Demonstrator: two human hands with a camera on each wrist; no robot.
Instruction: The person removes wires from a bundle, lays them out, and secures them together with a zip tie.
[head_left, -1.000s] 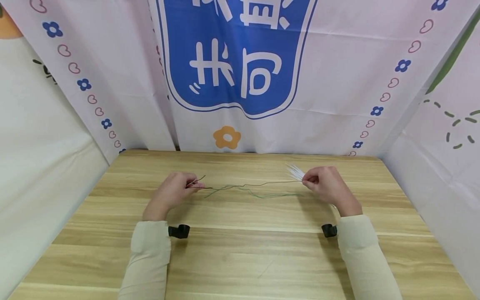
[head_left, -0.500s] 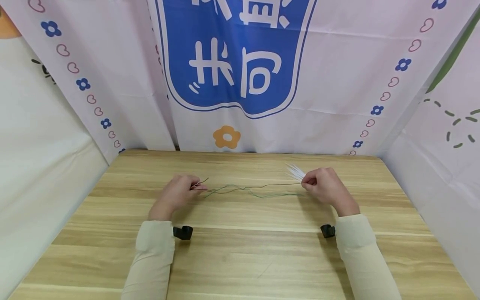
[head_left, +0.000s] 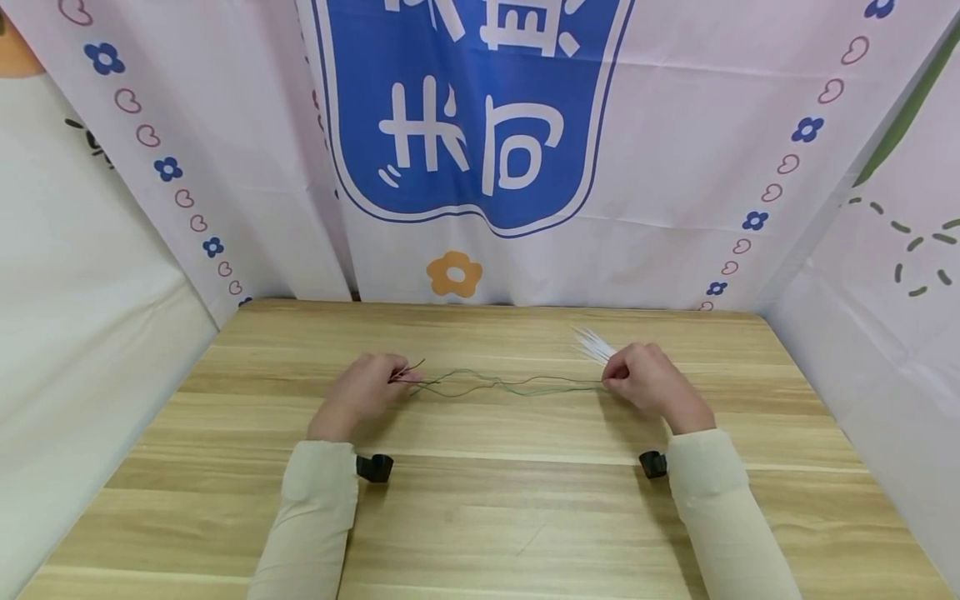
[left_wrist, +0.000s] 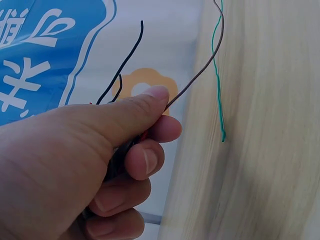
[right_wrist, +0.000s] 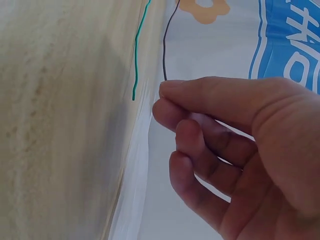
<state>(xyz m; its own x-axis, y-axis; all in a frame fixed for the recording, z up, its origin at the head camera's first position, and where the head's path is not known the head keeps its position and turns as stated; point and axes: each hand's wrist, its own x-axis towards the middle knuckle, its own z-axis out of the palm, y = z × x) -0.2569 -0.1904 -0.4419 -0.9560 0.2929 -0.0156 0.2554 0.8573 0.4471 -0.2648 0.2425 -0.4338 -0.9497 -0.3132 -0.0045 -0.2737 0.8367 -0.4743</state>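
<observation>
A thin brown wire point(left_wrist: 205, 69) runs between my two hands, slack and gently waved. My left hand point(head_left: 360, 387) grips one end along with a bundle of wires; black wire ends point(left_wrist: 123, 65) stick up past the thumb, and a bit of red shows between the fingers. The rest of the bundle is hidden in the palm. With thumb and forefinger, my right hand point(head_left: 651, 379) pinches the brown wire's other end. A green wire point(head_left: 543, 392) lies on the table beneath, crossing the brown one. One of its ends shows near the right fingertips point(right_wrist: 167, 89).
Just behind the right hand lies a fan of thin white strips point(head_left: 592, 344), partly hidden by it. The wooden table point(head_left: 480, 517) ends at a printed cloth backdrop point(head_left: 660, 250). A small black wrist camera point(head_left: 377, 468) juts inward from the left cuff.
My left hand has moved right and slightly down, and the right hand slightly down and left. The brown wire, nearly straight before, now hangs in looser waves. The green wire stays put.
</observation>
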